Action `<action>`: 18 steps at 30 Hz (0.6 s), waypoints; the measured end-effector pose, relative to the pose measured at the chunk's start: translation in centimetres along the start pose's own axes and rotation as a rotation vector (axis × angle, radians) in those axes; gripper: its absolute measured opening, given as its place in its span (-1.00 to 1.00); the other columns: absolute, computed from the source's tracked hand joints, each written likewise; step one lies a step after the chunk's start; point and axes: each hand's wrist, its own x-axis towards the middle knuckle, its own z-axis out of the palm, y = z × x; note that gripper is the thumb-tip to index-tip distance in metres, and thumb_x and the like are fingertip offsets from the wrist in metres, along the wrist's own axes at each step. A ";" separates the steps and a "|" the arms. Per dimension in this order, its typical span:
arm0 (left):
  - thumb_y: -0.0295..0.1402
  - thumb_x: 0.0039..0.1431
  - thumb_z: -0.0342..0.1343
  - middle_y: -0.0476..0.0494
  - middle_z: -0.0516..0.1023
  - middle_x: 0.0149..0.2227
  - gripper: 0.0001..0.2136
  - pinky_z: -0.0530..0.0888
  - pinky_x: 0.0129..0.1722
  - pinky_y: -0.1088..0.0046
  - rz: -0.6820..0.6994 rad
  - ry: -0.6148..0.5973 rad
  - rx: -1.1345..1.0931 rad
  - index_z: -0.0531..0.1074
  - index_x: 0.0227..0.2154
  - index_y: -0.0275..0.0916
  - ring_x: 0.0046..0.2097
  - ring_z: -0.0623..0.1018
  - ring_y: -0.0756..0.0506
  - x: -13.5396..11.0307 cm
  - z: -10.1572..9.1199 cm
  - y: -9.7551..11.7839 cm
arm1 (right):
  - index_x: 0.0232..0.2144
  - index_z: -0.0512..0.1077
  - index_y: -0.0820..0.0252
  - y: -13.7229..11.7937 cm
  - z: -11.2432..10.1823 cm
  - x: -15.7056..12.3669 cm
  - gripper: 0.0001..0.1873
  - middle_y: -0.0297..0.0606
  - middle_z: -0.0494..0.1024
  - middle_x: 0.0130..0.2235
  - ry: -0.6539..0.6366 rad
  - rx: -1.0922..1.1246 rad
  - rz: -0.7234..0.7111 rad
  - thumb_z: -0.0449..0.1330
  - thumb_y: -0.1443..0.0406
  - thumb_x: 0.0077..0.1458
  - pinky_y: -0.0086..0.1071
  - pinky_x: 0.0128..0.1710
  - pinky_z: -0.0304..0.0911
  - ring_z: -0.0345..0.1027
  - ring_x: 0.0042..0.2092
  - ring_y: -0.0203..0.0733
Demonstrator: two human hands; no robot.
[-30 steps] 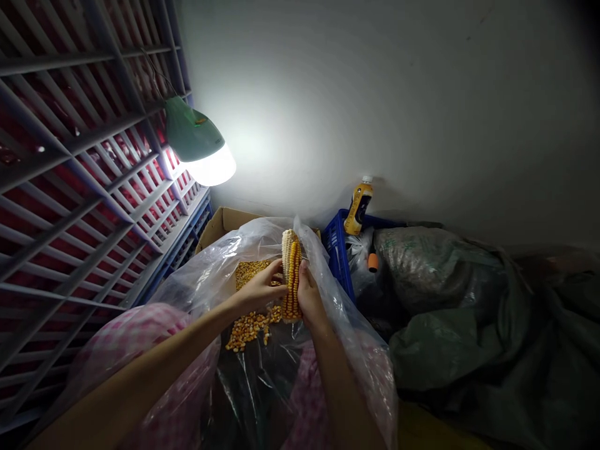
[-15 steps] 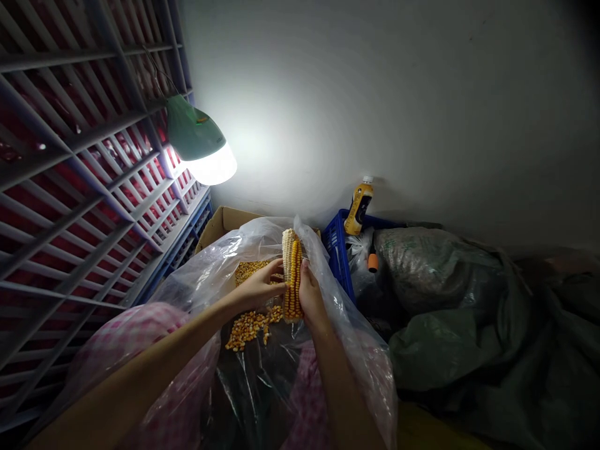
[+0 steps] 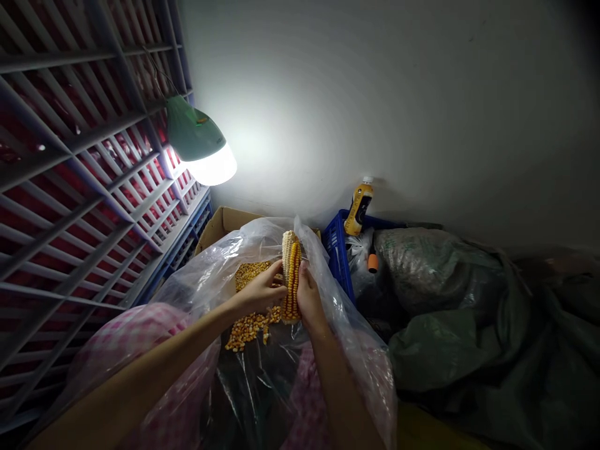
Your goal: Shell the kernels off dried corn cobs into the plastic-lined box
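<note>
A corn cob (image 3: pixel 292 281) stands nearly upright over the clear plastic bag (image 3: pixel 244 387). Its upper left side is bare and pale, while rows of yellow kernels cover the right side and lower part. My right hand (image 3: pixel 310 297) is wrapped round the cob from the right, thumb up along it. From the left, my left hand (image 3: pixel 262 290) grips the cob, thumb against the kernels and fingers partly hidden behind it. Loose corn kernels (image 3: pixel 246 331) lie in the bag below my left hand, with more kernels (image 3: pixel 250 273) in a heap behind it.
A lit lamp (image 3: pixel 201 144) hangs from the slatted plastic crates (image 3: pixel 107 131) at the left. Behind the bag is a cardboard box (image 3: pixel 229 217). On the right are a blue basket (image 3: pixel 335 244), a yellow bottle (image 3: pixel 359 206), an orange-tipped object (image 3: pixel 372 262) and filled sacks (image 3: pixel 431 269).
The cob and my right hand have shifted very slightly left and down. My left thumb has moved a little along the kernels. Everything else looks the same.
</note>
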 end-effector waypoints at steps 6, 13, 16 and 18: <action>-0.47 -0.10 0.09 -0.18 0.42 -0.03 -0.39 0.41 -0.21 0.41 -0.034 -0.093 -0.073 0.22 0.12 -0.18 -0.20 0.46 -0.06 0.2 -0.5 0.0 | -0.05 0.42 0.18 -0.2 0.0 0.0 -0.39 -0.17 0.53 -0.07 0.012 0.038 -0.012 -0.06 -0.11 0.11 -0.19 0.04 0.23 0.38 0.00 -0.08; -0.50 -0.14 0.05 -0.07 0.44 -0.21 -0.27 0.39 -0.29 0.48 -0.052 -0.077 -0.057 0.04 0.19 -0.24 -0.33 0.42 0.00 -0.3 0.2 0.3 | -0.03 0.40 0.18 0.5 0.0 0.2 -0.37 -0.19 0.50 -0.01 0.022 -0.041 -0.058 -0.05 -0.13 0.10 -0.25 0.07 0.20 0.35 0.03 -0.09; -0.51 -0.14 0.03 0.00 0.42 -0.35 -0.29 0.39 -0.31 0.49 -0.029 -0.073 -0.050 0.06 0.18 -0.26 -0.38 0.41 0.01 -0.4 0.4 0.6 | -0.06 0.42 0.17 0.3 0.2 0.1 -0.38 -0.21 0.52 -0.04 0.015 -0.046 -0.076 -0.07 -0.13 0.10 -0.28 0.02 0.25 0.38 -0.01 -0.10; -0.51 -0.13 0.03 0.01 0.41 -0.34 -0.32 0.40 -0.31 0.49 -0.001 -0.064 -0.032 0.09 0.16 -0.25 -0.39 0.40 0.01 -0.5 0.4 0.7 | -0.08 0.44 0.17 0.3 0.4 0.2 -0.39 -0.22 0.53 -0.06 0.013 -0.052 -0.086 -0.07 -0.12 0.10 -0.29 0.00 0.26 0.39 -0.03 -0.11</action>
